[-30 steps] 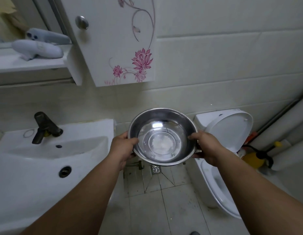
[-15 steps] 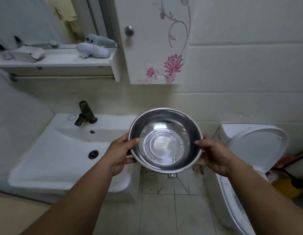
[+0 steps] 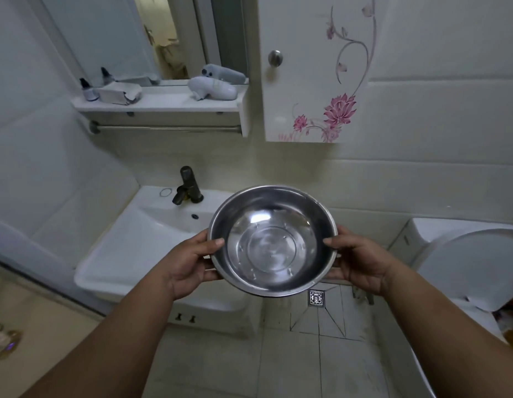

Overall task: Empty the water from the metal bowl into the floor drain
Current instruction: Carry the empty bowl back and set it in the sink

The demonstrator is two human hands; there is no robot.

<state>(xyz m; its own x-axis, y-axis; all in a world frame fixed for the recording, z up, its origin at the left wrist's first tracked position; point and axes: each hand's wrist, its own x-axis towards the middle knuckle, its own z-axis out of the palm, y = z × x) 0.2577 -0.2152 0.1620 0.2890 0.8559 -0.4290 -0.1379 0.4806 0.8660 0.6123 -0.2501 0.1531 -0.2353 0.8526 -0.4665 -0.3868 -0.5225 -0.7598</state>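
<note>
A round metal bowl (image 3: 272, 239) hangs in the air at the middle of the view, held level by both hands, its shiny inside facing me. My left hand (image 3: 192, 264) grips its left rim, thumb over the edge. My right hand (image 3: 357, 261) grips the right rim the same way. Whether water lies in the bowl is hard to tell; I see only reflections and small droplets. The square metal floor drain (image 3: 316, 298) sits in the tiled floor just below and right of the bowl's lower edge.
A white washbasin (image 3: 126, 254) with a dark tap (image 3: 186, 186) stands to the left, partly behind the bowl. A white toilet (image 3: 467, 265) with raised lid is on the right. Above hang a shelf (image 3: 163, 106) and a flowered wall cabinet (image 3: 315, 67). A slipper (image 3: 4, 338) lies far left.
My view has swung left, so the basin, shelf and mirror now show more fully. The bowl stays held level in both hands and has shifted left relative to the drain, which now shows beside it.
</note>
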